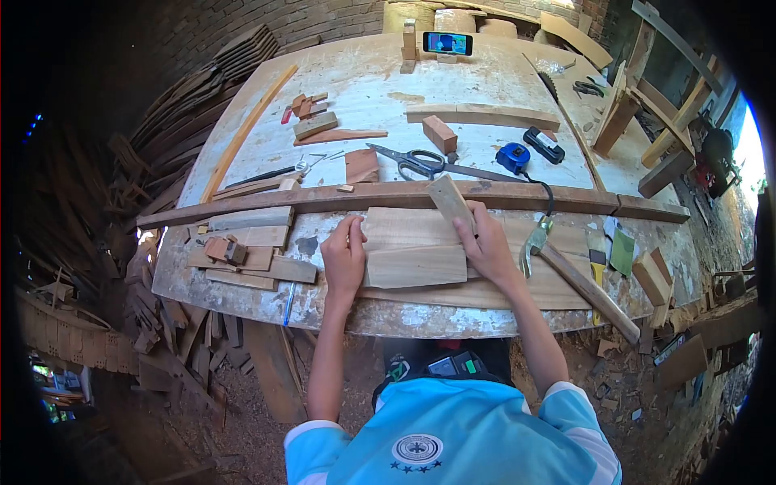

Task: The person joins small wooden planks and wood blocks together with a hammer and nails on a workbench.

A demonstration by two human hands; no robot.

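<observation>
My right hand (487, 246) grips a short wooden block (449, 199), tilted with its far end up toward the long beam. Curled fingers close my left hand (343, 252) at the left edge of the boards; whatever it may hold is too small to make out. Between my hands lies a pale wooden board (416, 267), with another plank (400, 226) just behind it. To the right of my right hand, a claw hammer (578, 283) rests with its metal head toward me and its wooden handle running to the table's front edge.
A long wooden beam (339, 198) crosses the table. Beyond it lie scissors (416, 164), a blue tape measure (514, 157) and a phone (447, 44) propped upright. Wood offcuts (242, 257) and a pen (289, 304) are at left, a paintbrush (597, 263) at right.
</observation>
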